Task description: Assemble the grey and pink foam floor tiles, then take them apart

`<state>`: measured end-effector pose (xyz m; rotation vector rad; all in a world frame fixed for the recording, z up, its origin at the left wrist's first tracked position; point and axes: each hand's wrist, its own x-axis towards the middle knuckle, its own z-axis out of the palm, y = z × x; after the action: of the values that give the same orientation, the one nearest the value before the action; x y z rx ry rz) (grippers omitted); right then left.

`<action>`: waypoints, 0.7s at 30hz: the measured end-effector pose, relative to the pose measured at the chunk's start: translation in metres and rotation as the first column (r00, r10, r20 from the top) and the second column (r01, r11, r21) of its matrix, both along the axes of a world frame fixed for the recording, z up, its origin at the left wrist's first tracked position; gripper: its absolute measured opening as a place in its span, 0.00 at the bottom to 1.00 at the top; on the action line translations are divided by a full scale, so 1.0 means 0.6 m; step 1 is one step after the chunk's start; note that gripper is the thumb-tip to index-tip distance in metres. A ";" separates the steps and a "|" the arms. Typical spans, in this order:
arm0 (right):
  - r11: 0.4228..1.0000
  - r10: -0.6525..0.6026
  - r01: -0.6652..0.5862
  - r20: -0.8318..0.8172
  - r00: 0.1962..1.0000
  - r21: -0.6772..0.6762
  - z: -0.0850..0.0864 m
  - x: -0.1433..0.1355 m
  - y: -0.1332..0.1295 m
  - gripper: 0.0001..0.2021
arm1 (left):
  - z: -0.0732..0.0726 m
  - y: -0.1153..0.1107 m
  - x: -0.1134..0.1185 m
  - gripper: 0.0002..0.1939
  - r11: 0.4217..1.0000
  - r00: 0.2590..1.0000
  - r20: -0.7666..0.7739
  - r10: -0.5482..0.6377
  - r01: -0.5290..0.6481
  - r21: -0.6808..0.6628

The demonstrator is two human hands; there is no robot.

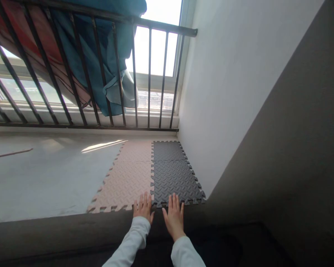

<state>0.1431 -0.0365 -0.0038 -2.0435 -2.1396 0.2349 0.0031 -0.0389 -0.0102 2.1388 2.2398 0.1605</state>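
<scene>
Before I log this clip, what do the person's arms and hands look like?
The left sleeve and right sleeve are long, white and plain, ending near the wrists; the left one is creased. The left hand and right hand are bare, without visible gloves or rings.

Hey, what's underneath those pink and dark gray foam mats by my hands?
A pale surface shows along the left edge of the pink mats, so they seem to lie on it. Whatever is directly beneath them or the dark gray mats is covered.

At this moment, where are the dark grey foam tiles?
In the head view, the dark grey tiles lie right of the pink tiles, beside the wall, with the right hand at their near edge.
</scene>
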 end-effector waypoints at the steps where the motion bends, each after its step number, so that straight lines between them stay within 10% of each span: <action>1: 1.000 -0.009 0.009 -0.008 1.000 0.000 0.000 -0.001 0.000 0.29 | -0.004 0.000 -0.002 0.31 1.000 1.000 -0.009 -0.005 0.005 0.025; 21: 0.999 -0.040 0.040 -0.017 0.999 0.034 -0.019 0.000 0.003 0.27 | -0.044 0.018 -0.022 0.22 0.940 0.993 -0.109 -0.049 0.082 0.331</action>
<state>0.1430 -0.0346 -0.0152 -2.0564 -2.0767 0.2075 -0.0100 -0.0284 -0.0367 2.4329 2.3339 0.4771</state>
